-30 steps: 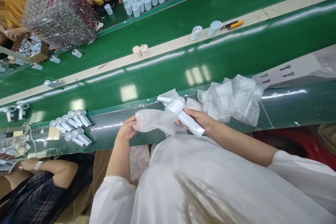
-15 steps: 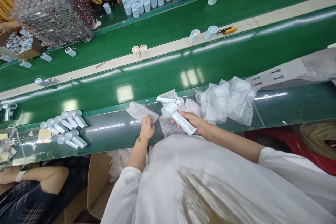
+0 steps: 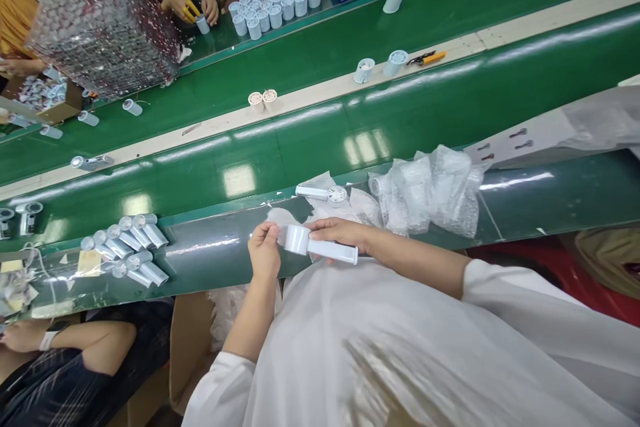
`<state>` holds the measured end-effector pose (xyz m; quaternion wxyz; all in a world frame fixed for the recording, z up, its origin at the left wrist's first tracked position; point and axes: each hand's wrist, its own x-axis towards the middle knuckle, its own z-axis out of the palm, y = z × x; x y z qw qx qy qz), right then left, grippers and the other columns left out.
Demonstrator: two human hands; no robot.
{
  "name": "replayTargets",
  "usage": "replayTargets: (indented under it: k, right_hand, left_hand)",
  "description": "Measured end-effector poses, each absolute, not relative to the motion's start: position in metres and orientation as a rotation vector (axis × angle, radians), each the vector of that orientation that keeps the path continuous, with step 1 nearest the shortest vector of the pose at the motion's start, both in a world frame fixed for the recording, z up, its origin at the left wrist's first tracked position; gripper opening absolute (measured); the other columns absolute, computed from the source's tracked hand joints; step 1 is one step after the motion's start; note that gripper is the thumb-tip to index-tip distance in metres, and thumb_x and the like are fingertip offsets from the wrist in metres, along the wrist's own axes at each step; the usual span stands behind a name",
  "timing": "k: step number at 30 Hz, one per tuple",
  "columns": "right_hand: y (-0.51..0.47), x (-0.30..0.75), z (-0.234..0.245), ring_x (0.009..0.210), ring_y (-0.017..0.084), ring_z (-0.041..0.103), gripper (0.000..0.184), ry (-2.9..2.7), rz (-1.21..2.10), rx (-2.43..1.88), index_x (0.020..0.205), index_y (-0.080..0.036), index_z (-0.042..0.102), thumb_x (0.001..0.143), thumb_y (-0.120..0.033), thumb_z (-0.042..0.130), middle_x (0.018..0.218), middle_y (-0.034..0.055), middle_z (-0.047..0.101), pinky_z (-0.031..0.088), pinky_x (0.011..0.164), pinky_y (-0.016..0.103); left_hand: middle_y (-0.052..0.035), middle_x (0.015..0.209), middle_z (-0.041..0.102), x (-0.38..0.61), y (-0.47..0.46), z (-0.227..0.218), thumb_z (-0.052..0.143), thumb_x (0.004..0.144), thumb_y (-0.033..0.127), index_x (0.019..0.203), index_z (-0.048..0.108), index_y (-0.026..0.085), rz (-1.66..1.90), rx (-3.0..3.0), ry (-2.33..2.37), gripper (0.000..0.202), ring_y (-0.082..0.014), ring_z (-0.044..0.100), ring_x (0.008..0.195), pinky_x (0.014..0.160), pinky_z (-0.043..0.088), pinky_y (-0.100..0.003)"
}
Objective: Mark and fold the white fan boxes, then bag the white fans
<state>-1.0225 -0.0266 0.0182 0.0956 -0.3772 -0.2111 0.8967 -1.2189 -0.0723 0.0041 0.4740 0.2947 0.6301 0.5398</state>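
My right hand (image 3: 343, 232) is wrapped around the handle of a pale blue handheld fan (image 3: 333, 251), its round head (image 3: 297, 239) pointing left. Closed in a pinch, my left hand (image 3: 264, 248) holds the edge of a clear bubble-wrap bag (image 3: 283, 216), right beside the fan head. Part of the bag is hidden behind the fingers and the fan. Just beyond my hands, a second handheld fan (image 3: 313, 192) lies on more bubble wrap. To the right of it, several wrapped fans (image 3: 417, 193) are heaped together.
Several fans (image 3: 125, 238) lie in rows at the left of the dark bench (image 3: 200, 257). A green conveyor belt (image 3: 300, 147) runs behind it. Across the line, a co-worker's hands (image 3: 193, 8) work near several upright blue cups (image 3: 275, 7). An open carton (image 3: 187, 347) stands below the bench.
My right hand has swung the fan left and turned its head toward my left hand. My left hand has shifted slightly left with the bag, which now meets the fan head.
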Motion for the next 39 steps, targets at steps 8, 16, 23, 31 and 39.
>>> replayTargets:
  k: [8, 16, 23, 31, 39]
  right_hand:
    - [-0.044, -1.006, 0.042, 0.056, 0.019, 0.068, 0.026, -0.47, 2.297, -1.446, 0.1, -0.015, 0.059, 0.078, -0.02, 0.071, 0.074, 0.0048, 0.071, 0.055, 0.041, 0.026]
    - [-0.054, -1.002, 0.054, 0.057, 0.021, 0.068, 0.041, -0.361, 2.228, -1.476, 0.12, -0.021, 0.048, 0.084, -0.024, 0.067, 0.075, 0.0035, 0.07, 0.055, 0.041, 0.031]
    - [-0.058, -0.997, 0.06, 0.058, 0.02, 0.066, 0.022, -0.251, 2.144, -1.466, 0.099, -0.022, 0.048, 0.083, -0.023, 0.064, 0.07, 0.001, 0.066, 0.055, 0.046, 0.033]
    - [-0.067, -0.966, 0.052, 0.051, 0.008, 0.042, 0.019, -0.844, 2.05, -1.654, 0.066, -0.018, 0.048, 0.076, -0.018, 0.064, 0.054, -0.0063, 0.048, 0.031, 0.046, 0.019]
    - [-0.05, -0.891, 0.094, 0.072, 0.017, 0.06, 0.039, -0.896, 2.123, -1.426, 0.086, -0.019, 0.059, 0.075, -0.055, 0.065, 0.081, 0.0044, 0.063, 0.05, 0.061, 0.028]
  left_hand:
    - [-0.0119, 0.09, 0.067, -1.212, -0.102, 0.014, 0.048, 0.089, 0.012, 0.096, 0.064, 0.015, 1.102, 2.244, 1.694, 0.018, -0.0192, 0.065, 0.089, 0.081, 0.053, -0.035]
    - [-0.0091, 0.085, 0.065, -1.184, -0.096, 0.025, 0.051, 0.087, 0.011, 0.095, 0.06, 0.017, 0.947, 2.412, 1.713, 0.013, -0.0172, 0.064, 0.08, 0.073, 0.053, -0.029]
    - [-0.005, 0.07, 0.062, -1.174, -0.108, 0.032, 0.048, 0.086, 0.011, 0.09, 0.058, 0.016, 0.849, 2.423, 1.79, 0.012, -0.0158, 0.06, 0.063, 0.06, 0.048, -0.026]
    - [0.0, 0.065, 0.063, -1.162, -0.102, 0.059, 0.05, 0.077, 0.013, 0.079, 0.061, 0.018, 0.568, 1.67, 1.569, 0.012, -0.012, 0.057, 0.055, 0.056, 0.045, -0.022]
    - [-0.0023, 0.069, 0.065, -1.123, -0.085, 0.138, 0.055, 0.077, 0.017, 0.077, 0.066, 0.02, 0.693, 1.659, 1.045, 0.012, -0.0139, 0.061, 0.064, 0.064, 0.049, -0.024]
